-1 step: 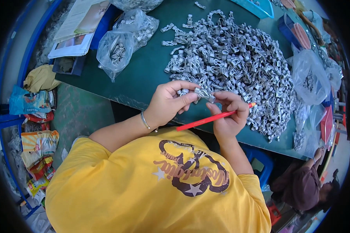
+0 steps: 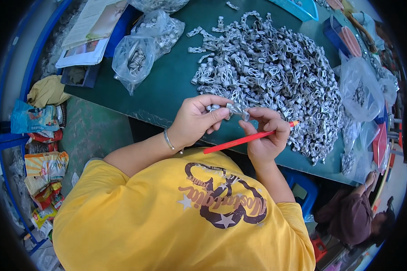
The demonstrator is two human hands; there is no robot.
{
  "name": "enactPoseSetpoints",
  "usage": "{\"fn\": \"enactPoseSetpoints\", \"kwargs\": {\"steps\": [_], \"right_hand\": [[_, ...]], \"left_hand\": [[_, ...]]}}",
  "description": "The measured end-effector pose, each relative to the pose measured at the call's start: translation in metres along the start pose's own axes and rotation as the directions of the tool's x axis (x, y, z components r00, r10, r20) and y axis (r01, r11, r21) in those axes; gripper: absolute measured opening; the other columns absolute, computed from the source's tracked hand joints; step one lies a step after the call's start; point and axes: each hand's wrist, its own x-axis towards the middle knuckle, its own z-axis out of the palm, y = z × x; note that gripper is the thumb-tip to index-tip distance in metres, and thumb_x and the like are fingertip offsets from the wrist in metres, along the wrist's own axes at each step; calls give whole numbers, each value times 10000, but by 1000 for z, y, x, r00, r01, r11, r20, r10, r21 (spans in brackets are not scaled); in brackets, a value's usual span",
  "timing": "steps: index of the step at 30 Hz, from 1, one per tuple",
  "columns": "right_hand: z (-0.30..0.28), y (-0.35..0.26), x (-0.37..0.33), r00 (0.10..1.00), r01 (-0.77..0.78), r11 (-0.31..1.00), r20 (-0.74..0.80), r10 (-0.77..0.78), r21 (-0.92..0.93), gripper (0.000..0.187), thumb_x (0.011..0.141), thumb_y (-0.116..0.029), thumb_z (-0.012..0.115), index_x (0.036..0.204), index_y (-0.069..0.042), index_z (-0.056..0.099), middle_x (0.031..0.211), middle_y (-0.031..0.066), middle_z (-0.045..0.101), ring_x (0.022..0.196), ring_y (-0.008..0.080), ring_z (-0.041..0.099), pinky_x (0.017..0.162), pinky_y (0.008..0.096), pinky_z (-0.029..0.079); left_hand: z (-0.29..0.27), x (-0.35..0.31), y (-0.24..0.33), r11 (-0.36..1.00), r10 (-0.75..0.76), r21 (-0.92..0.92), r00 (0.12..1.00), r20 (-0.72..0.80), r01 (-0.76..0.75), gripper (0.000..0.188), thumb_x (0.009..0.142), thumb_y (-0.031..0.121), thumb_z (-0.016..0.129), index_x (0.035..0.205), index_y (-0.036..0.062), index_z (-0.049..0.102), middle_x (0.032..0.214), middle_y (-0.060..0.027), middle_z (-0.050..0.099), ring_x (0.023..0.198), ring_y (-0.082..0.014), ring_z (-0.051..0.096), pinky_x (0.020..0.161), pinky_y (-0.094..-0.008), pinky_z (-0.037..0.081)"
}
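Observation:
Between my hands, above the table's near edge, is a silver twisted-wire metal piece (image 2: 238, 111) with ringed ends. My left hand (image 2: 198, 118) is closed and pinches it between thumb and forefinger. More silver metal shows at the left fingers, partly hidden by them. My right hand (image 2: 267, 137) is closed round a red pen (image 2: 235, 142), which slants across the palm with its orange end at the upper right. The right fingertips are at the right end of the metal piece. Just beyond both hands lies a large heap of similar silver pieces (image 2: 276, 67).
The heap covers much of the dark green table (image 2: 122, 100). Clear plastic bags of metal parts (image 2: 138, 63) lie at the far left, near papers (image 2: 88, 34). Another clear bag (image 2: 359, 90) sits at the right edge. A person in a dark top (image 2: 348, 217) is at the lower right.
The red pen has slid or tilted very slightly, its lower end a little further left. My right thumb has shifted a touch. My left hand stays in place.

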Motion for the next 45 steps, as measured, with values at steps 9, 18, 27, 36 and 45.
{"fn": "enactPoseSetpoints", "kwargs": {"steps": [9,18,27,36,45], "right_hand": [[3,-6,5,977,112,993,186,-102,-46,333,702,67,677,755,-53,371,883,190,625,739,236,619,646,288,485],[-13,11,-9,964,59,828,248,98,-558,317,637,12,731,715,-28,426,721,112,575,613,257,555,517,304,441],[-1,18,8,919,265,749,395,-4,-608,233,631,18,674,717,-47,467,829,110,623,767,281,546,697,382,403],[-10,8,-5,957,-237,966,148,250,-102,353,664,132,663,727,-56,371,896,146,610,680,121,514,628,229,447],[-4,1,-4,936,-329,933,183,302,144,350,679,122,664,753,-66,378,948,157,592,723,107,524,662,230,453]], "left_hand": [[-8,-2,3,764,-349,-524,924,156,377,273,906,146,449,1091,-35,535,890,-114,602,684,-148,613,524,-246,496],[-113,-70,-11,705,-570,-192,706,421,683,199,826,97,549,958,-49,573,814,-149,615,561,-164,605,468,-265,501],[-92,-21,-99,576,-597,-534,765,243,619,359,839,186,569,1165,62,485,1112,-104,548,1003,-235,538,850,-391,453],[-89,-37,-58,486,-433,867,830,352,-114,255,838,212,567,1052,76,594,1037,-145,590,948,-229,565,805,-314,440],[-29,-21,15,985,-136,119,983,122,121,233,832,65,593,1048,-17,556,797,-41,613,660,-77,584,587,-192,472]]}}
